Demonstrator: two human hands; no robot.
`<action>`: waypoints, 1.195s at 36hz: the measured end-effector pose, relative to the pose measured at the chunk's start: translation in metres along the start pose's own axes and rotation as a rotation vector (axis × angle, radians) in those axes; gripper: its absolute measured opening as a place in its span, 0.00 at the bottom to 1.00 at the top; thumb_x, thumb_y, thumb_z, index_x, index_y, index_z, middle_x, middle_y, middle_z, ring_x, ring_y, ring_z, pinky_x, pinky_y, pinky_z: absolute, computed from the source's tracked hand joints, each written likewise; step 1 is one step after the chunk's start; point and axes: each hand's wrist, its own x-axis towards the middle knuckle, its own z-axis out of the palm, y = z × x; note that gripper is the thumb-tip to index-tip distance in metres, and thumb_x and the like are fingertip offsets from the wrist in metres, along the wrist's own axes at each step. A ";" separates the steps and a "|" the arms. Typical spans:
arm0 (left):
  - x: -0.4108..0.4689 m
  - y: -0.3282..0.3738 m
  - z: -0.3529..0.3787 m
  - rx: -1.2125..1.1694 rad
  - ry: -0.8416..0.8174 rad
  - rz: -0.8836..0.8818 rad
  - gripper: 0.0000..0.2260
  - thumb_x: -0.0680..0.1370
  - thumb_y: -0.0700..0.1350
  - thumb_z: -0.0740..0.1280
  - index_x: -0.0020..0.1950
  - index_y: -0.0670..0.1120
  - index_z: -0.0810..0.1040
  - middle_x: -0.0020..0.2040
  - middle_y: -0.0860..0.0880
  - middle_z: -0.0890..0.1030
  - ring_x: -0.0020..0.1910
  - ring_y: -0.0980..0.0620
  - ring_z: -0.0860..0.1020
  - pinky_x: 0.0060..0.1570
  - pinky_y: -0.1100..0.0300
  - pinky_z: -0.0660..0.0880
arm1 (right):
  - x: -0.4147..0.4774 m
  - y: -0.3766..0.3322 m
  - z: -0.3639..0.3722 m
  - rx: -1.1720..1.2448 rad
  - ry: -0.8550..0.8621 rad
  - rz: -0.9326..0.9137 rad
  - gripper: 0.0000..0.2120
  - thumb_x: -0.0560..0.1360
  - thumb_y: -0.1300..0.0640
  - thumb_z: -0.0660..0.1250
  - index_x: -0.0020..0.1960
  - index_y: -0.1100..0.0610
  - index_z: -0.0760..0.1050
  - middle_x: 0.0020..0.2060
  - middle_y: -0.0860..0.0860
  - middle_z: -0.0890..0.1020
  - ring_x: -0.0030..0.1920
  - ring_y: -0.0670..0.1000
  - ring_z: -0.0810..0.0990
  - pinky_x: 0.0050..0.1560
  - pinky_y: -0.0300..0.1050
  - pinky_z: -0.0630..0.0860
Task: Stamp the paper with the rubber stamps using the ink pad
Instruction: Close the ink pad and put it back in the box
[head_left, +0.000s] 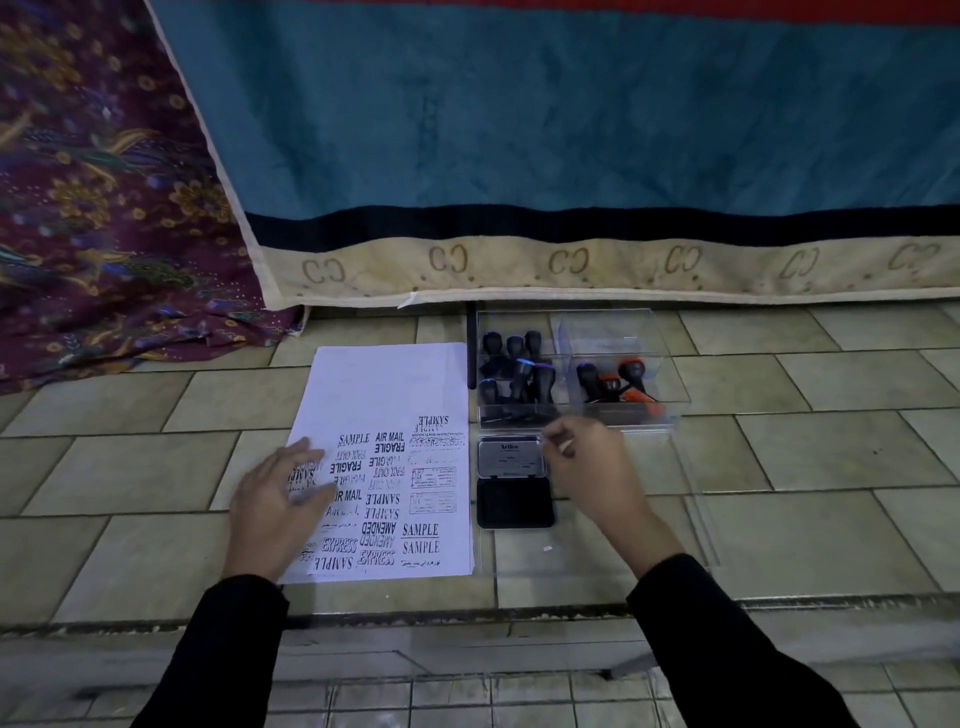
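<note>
A white paper (387, 384) lies on the tiled floor, its lower half covered with black stamp prints. My left hand (278, 506) rests flat on its lower left part, fingers spread. To the right of the paper the ink pad (514, 503) lies open, its lid (511, 457) folded back. My right hand (592, 462) hovers by the lid's right edge with fingers curled; no stamp shows in it. Behind it, two clear plastic boxes hold black rubber stamps: several in the left box (517, 374), three in the right box (618, 382).
A teal blanket with a cream border (571, 265) hangs just behind the boxes. Patterned purple cloth (104, 234) lies at the left. A clear plastic lid (675, 519) lies on the floor at the right. A step edge (467, 616) runs across near me.
</note>
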 end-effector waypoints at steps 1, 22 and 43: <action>0.001 0.000 0.000 0.132 -0.008 0.030 0.16 0.72 0.43 0.75 0.57 0.54 0.79 0.67 0.55 0.75 0.70 0.49 0.69 0.70 0.45 0.64 | -0.001 0.001 0.001 -0.004 0.000 -0.002 0.03 0.73 0.62 0.68 0.46 0.57 0.80 0.38 0.49 0.80 0.31 0.37 0.71 0.29 0.24 0.68; -0.009 0.060 0.024 0.177 -0.033 0.266 0.11 0.78 0.45 0.68 0.60 0.50 0.79 0.63 0.53 0.77 0.64 0.52 0.71 0.64 0.48 0.70 | 0.012 0.013 0.008 -0.073 -0.002 0.052 0.07 0.73 0.59 0.69 0.50 0.59 0.80 0.44 0.53 0.84 0.39 0.44 0.75 0.40 0.33 0.69; -0.021 0.095 0.089 -0.097 -0.316 0.231 0.15 0.81 0.44 0.61 0.60 0.61 0.78 0.54 0.58 0.80 0.54 0.64 0.76 0.55 0.63 0.73 | -0.012 0.008 0.000 0.200 0.057 -0.197 0.10 0.71 0.70 0.68 0.47 0.58 0.80 0.44 0.49 0.77 0.39 0.41 0.78 0.41 0.26 0.74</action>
